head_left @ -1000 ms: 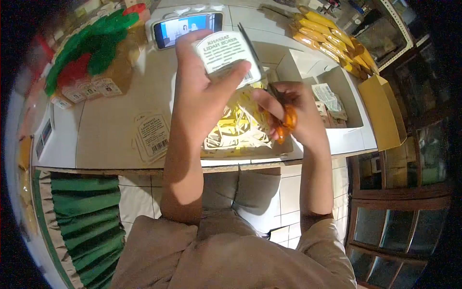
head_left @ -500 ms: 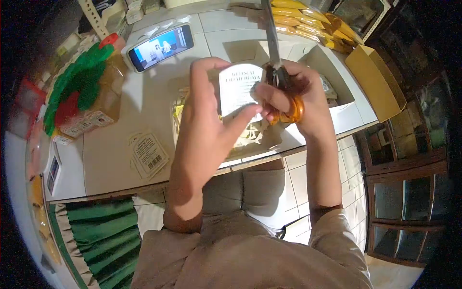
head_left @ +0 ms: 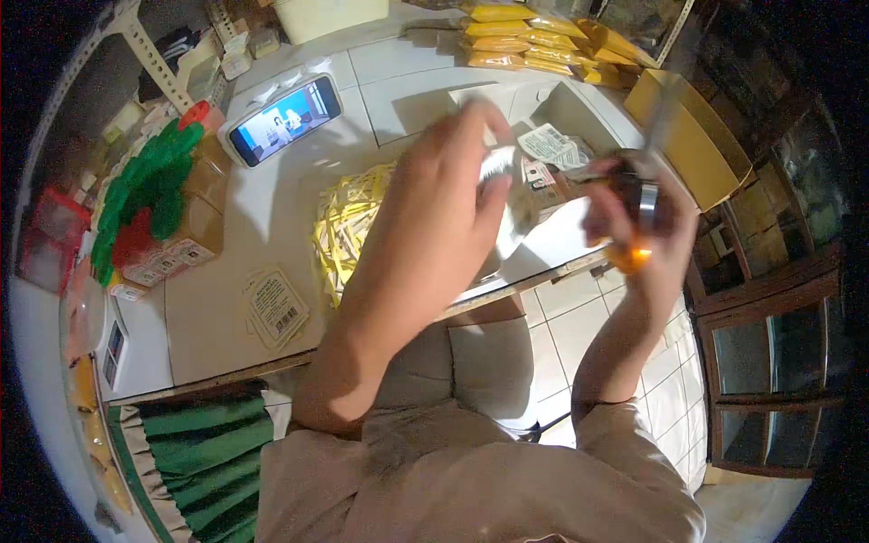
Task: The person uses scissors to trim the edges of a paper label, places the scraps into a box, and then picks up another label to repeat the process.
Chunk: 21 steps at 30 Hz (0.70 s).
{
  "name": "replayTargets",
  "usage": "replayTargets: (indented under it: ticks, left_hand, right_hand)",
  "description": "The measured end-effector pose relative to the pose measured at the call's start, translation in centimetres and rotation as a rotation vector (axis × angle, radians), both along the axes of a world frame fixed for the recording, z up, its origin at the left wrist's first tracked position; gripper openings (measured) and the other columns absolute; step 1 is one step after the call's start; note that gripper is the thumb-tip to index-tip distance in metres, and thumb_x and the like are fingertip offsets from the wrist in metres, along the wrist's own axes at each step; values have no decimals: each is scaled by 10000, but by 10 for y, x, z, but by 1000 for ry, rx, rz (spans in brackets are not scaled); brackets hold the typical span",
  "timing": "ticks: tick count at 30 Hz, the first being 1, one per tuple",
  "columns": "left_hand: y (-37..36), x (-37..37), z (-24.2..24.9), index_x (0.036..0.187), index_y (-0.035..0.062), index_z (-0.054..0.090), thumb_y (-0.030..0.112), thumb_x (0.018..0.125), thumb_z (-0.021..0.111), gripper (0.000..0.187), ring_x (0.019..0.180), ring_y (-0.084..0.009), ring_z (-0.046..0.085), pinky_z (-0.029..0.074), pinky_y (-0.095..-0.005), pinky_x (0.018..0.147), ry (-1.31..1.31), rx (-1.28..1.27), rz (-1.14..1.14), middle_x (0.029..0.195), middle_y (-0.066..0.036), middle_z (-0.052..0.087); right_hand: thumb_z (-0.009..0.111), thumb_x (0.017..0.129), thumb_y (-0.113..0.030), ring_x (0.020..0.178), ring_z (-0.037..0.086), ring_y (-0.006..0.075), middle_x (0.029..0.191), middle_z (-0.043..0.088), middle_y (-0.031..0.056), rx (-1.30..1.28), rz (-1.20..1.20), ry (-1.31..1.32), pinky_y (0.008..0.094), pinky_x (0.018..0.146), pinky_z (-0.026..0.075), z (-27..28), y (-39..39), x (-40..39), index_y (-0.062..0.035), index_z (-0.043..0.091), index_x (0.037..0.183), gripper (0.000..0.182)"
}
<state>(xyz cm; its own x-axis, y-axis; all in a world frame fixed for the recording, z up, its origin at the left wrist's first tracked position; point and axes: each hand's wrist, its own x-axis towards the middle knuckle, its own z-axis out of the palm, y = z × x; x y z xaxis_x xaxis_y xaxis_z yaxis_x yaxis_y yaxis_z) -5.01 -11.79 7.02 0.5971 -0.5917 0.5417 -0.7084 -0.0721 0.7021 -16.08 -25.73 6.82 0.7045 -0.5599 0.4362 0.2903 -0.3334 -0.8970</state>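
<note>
My left hand [head_left: 434,217] is closed on a white printed label [head_left: 498,167], partly hidden behind the fingers and blurred. It is over the near edge of an open white box [head_left: 579,100] that holds more labels [head_left: 549,145]. To the right, my right hand [head_left: 647,213] grips orange-handled scissors [head_left: 641,253], blades pointing up and smeared by motion. Yellow and white paper strips [head_left: 348,222] lie in a heap left of my left hand. A small stack of labels with a barcode [head_left: 276,306] rests near the table's front edge.
A phone [head_left: 285,120] showing a video leans at the back left. Green and red items [head_left: 149,190] lie on a brown box at the left. Yellow packets [head_left: 525,41] are piled at the back, and an open cardboard box [head_left: 692,136] stands at the right.
Both hands have moved right and apart. The label has left its place beside the scissors and is now over the white box's edge. The strip heap and the box's labels show more.
</note>
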Motion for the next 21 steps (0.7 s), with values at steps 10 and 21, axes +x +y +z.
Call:
replayTargets:
  ticks: [10,21]
  left_hand:
    - [-90,73,-24,802,28,593,141,710,669,164,615,-129,561,445,-272,566,-124,18,-108,646,-63,575]
    - [-177,80,-51,740,-2,670,264,635,702,288,593,-200,584,463,-314,583,120,298,-132,616,-130,609]
  right_hand:
    - [634,761,-62,582,559,137,730,574,70,42,-561,-254,272,539,481,-68,-73,-97,37,553,914,199]
    - [698,704,-66,474,552,148,611,557,73,247,-545,368,245,421,437,-130,-82,-177,57,511,839,261]
